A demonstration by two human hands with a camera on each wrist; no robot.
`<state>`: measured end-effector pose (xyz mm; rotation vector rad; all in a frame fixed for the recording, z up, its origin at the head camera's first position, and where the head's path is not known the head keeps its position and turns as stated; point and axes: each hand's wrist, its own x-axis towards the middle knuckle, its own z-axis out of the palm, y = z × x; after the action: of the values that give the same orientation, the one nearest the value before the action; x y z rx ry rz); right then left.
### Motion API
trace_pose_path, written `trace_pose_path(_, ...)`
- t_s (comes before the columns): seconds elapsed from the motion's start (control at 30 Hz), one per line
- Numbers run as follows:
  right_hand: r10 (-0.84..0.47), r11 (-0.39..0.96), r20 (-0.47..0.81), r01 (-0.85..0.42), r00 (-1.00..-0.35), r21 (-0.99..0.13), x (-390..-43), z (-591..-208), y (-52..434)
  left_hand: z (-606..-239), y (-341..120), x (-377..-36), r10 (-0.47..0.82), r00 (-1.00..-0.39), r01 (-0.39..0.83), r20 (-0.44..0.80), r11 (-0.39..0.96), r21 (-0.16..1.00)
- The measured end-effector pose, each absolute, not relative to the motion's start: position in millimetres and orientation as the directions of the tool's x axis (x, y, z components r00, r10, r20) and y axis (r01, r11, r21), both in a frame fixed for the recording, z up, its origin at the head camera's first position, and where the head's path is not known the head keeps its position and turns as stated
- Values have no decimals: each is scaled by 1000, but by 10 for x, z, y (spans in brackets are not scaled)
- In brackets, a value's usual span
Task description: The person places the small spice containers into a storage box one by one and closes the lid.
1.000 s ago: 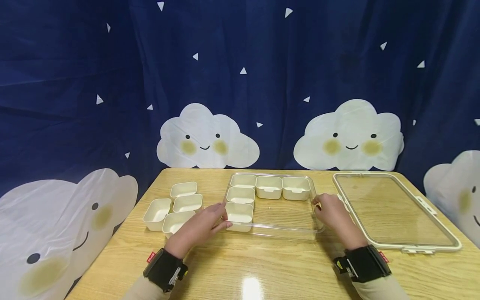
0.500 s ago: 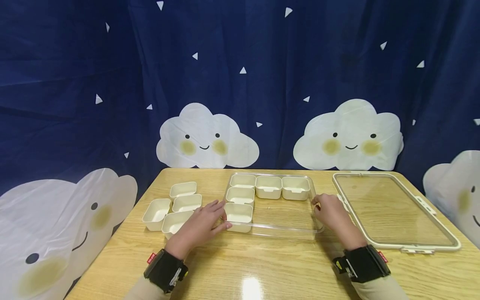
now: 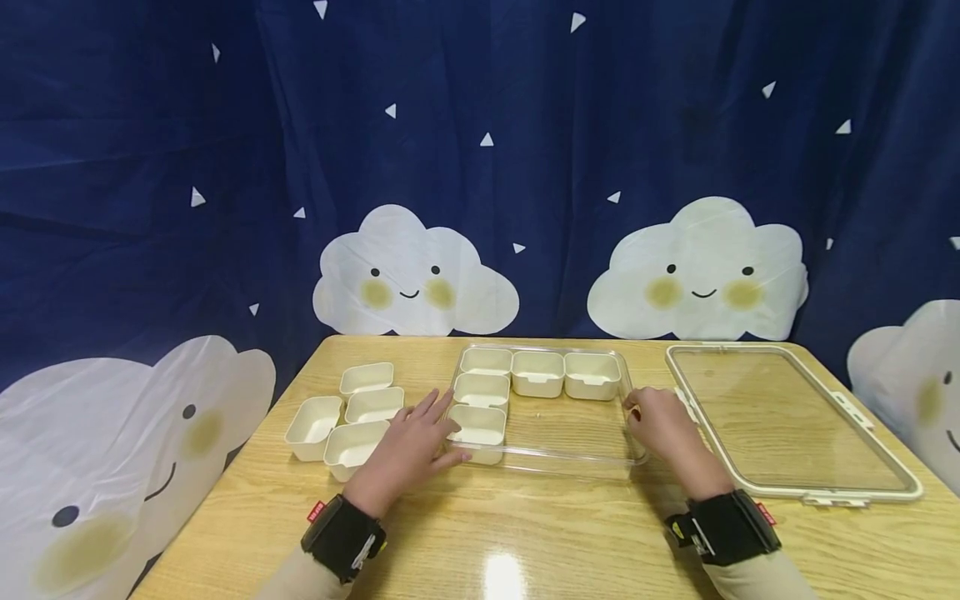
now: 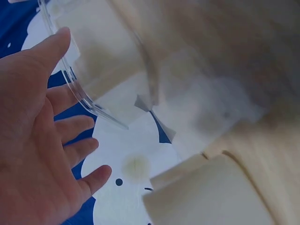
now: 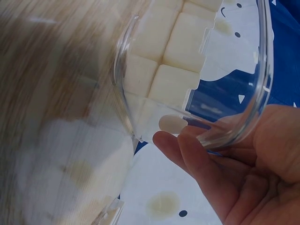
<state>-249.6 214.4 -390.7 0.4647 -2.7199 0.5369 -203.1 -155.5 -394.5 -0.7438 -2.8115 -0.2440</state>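
Observation:
A clear plastic box (image 3: 562, 427) sits on the wooden table, with several cream bins inside along its left side and back. One of them, a cream bin (image 3: 478, 427), fills the front left corner. My left hand (image 3: 407, 454) is at that corner with fingers spread; in the left wrist view the thumb lies near the rim and the other fingers are outside the wall. At the opposite side, my right hand (image 3: 667, 429) holds the box's right edge. In the right wrist view its curled fingers (image 5: 199, 159) meet the clear wall.
Several loose cream bins, among them a notched bin (image 3: 354, 450), stand left of the box, close to my left wrist. A clear lid (image 3: 787, 417) with a cream frame and latches lies at the right. Behind the table (image 3: 510, 525) hangs a blue curtain (image 3: 551, 167).
My left hand has shifted slightly right, and its fingers have spread apart and straightened. The right hand, box and bins have not visibly moved.

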Motion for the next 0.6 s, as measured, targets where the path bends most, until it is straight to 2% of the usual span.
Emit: trace_pose_path(0.6,-253,879,365,-371,-896,-300,-2504,-3899,2146,-3907,-1349,-2171,379,-918,390,114,917,90)
